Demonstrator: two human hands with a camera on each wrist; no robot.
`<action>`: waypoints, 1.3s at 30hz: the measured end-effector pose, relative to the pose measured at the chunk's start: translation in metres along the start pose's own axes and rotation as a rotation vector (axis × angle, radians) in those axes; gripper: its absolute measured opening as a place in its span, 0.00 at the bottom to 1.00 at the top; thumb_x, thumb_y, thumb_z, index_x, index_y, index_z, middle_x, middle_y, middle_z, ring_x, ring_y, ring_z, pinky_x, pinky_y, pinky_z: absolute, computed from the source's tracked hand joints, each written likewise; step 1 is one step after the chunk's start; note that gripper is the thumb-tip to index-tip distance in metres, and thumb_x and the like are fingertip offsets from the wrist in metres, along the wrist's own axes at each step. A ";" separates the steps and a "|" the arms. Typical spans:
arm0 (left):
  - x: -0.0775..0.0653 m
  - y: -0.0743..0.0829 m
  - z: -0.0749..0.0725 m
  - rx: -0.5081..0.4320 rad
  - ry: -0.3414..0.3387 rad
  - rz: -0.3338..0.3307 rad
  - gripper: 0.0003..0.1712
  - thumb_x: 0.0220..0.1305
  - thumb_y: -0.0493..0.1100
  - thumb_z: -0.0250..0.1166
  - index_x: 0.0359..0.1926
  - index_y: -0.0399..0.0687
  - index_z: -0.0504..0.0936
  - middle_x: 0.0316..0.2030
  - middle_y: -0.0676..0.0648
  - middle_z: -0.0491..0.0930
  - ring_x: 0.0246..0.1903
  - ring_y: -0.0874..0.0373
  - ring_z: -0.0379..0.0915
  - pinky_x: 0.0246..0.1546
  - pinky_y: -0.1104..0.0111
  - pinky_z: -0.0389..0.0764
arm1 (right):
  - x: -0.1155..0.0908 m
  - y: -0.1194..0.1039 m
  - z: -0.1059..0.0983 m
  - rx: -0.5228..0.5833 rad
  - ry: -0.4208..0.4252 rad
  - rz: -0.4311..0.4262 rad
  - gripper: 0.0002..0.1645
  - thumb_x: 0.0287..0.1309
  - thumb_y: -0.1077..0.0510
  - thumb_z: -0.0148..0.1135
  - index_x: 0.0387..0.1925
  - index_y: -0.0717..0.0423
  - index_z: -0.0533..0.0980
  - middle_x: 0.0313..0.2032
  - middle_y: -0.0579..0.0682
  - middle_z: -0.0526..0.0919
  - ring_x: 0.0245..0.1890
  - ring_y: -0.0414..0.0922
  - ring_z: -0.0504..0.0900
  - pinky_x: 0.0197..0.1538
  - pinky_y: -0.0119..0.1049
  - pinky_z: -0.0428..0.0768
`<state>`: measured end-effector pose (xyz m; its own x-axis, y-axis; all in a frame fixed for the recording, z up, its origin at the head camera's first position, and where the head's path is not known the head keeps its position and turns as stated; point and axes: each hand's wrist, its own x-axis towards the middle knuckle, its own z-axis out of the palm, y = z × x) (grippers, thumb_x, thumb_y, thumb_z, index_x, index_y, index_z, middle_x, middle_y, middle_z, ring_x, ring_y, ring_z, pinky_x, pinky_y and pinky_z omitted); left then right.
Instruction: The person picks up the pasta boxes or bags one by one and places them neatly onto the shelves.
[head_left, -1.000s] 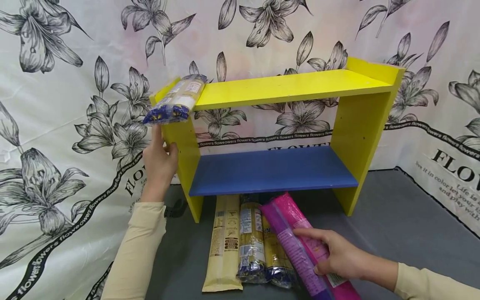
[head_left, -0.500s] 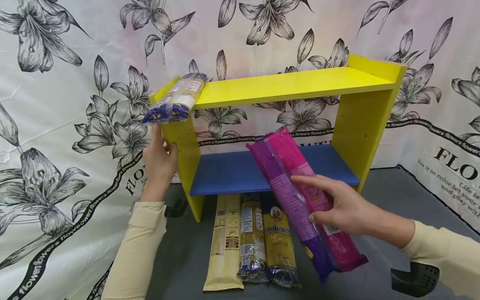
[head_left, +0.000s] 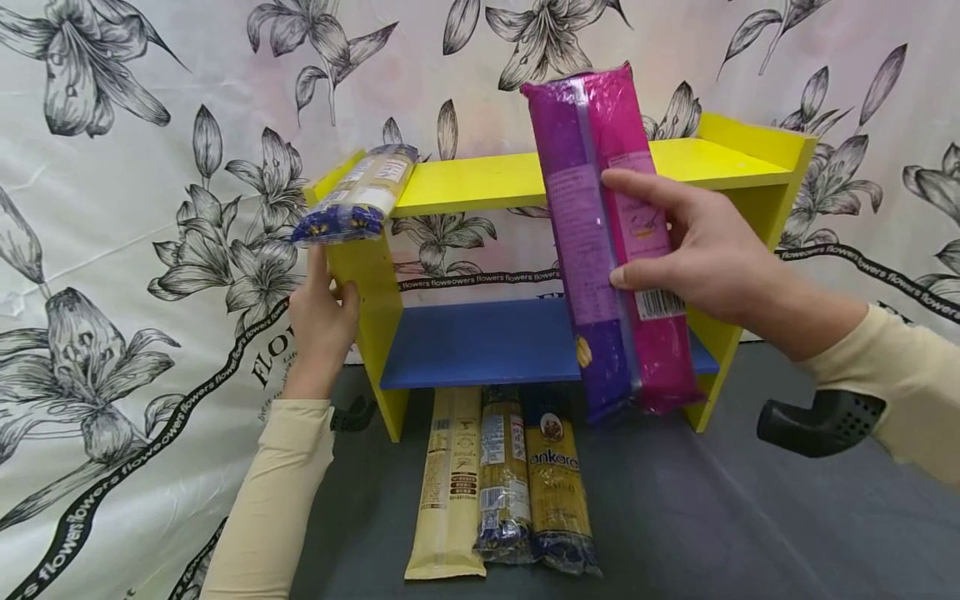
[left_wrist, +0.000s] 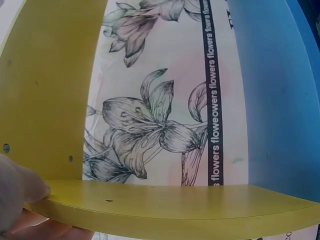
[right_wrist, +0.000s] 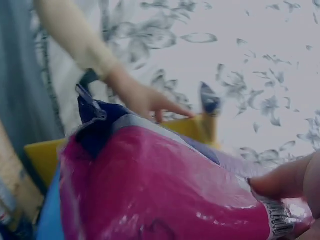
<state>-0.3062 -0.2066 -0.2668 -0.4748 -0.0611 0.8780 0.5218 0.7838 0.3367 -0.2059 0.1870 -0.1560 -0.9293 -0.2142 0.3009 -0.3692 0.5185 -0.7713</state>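
My right hand [head_left: 720,250] grips a long pink-and-purple plastic packet [head_left: 592,250] by its right side, thumb and fingers on its face. The packet is held up, slightly tilted, in front of the right part of the yellow-and-blue shelf unit [head_left: 480,179]. In the right wrist view the shiny packet [right_wrist: 165,185] fills the lower middle. My left hand [head_left: 322,333] holds the front edge of the unit's left side panel. The left wrist view shows its thumb [left_wrist: 30,184] on one face of the yellow panel [left_wrist: 165,205], with fingers around the other.
A blue-ended spaghetti packet [head_left: 356,196] lies on the top shelf's left end, overhanging the front. Under the blue shelf [head_left: 480,342], a cream packet [head_left: 448,492], a clear spaghetti packet [head_left: 504,483] and an "ankara" spaghetti packet [head_left: 557,492] lie side by side on the dark table [head_left: 750,517].
My right hand has lifted the pink-and-purple packet from near the table to the top shelf's height, turning it more upright. The left hand has stayed on the side panel.
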 end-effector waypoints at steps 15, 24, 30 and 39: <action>0.002 -0.001 -0.003 0.031 -0.026 -0.019 0.33 0.64 0.28 0.55 0.70 0.43 0.64 0.16 0.31 0.75 0.10 0.42 0.70 0.17 0.65 0.66 | 0.110 -0.044 -0.014 0.609 -0.089 0.381 0.53 0.63 0.67 0.64 0.79 0.28 0.54 0.79 0.44 0.52 0.74 0.50 0.63 0.65 0.44 0.79; 0.000 -0.002 -0.002 0.026 -0.020 -0.023 0.37 0.64 0.28 0.56 0.74 0.47 0.63 0.25 0.27 0.82 0.15 0.39 0.77 0.18 0.66 0.67 | 0.136 -0.056 0.004 0.742 -0.107 0.484 0.51 0.66 0.71 0.58 0.80 0.31 0.51 0.81 0.40 0.49 0.77 0.46 0.63 0.70 0.39 0.71; -0.002 -0.001 -0.001 0.004 -0.017 -0.027 0.37 0.63 0.27 0.55 0.73 0.47 0.64 0.30 0.24 0.84 0.17 0.37 0.80 0.17 0.61 0.74 | 0.142 -0.062 0.009 0.745 -0.121 0.498 0.53 0.68 0.71 0.54 0.79 0.23 0.48 0.82 0.36 0.41 0.79 0.44 0.57 0.73 0.37 0.68; -0.001 0.001 -0.002 0.017 -0.017 -0.020 0.37 0.64 0.28 0.55 0.73 0.48 0.62 0.31 0.24 0.84 0.21 0.35 0.83 0.18 0.56 0.77 | 0.137 -0.056 0.012 0.711 -0.112 0.360 0.59 0.70 0.73 0.49 0.78 0.15 0.38 0.82 0.41 0.29 0.79 0.50 0.57 0.70 0.41 0.73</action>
<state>-0.3039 -0.2069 -0.2665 -0.4968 -0.0666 0.8653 0.4998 0.7932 0.3480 -0.3124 0.1186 -0.0777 -0.9698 -0.2356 -0.0635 0.0824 -0.0711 -0.9941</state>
